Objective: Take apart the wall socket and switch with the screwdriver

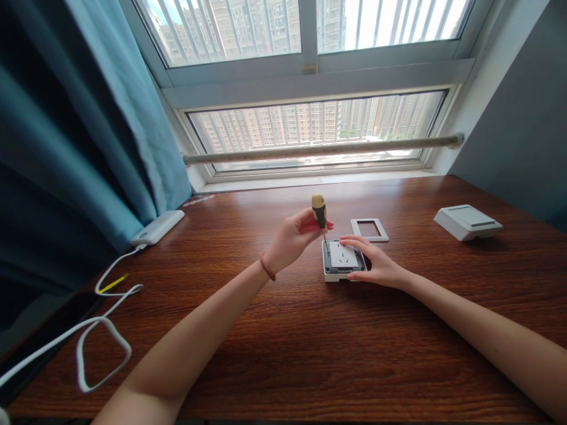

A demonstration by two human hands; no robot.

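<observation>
My left hand (296,234) is closed around a screwdriver (319,211) with a yellow and black handle, held upright. Its thin shaft points down to the left side of a wall socket (344,255), where the tip seems to meet the grey frame. The socket lies face up on the table in a white box, its outer cover off. My right hand (376,262) spans the socket's right side, fingers on the top edge and thumb at the near edge, gripping it. Just behind the socket lies a white square cover frame (381,231).
A white switch or box with a sloped side (467,222) sits at the right on the wooden table (274,354). At the left are a white power bank (158,228), its white cable (104,321) and a yellow strip (113,284). A blue curtain (110,118) hangs beside the window.
</observation>
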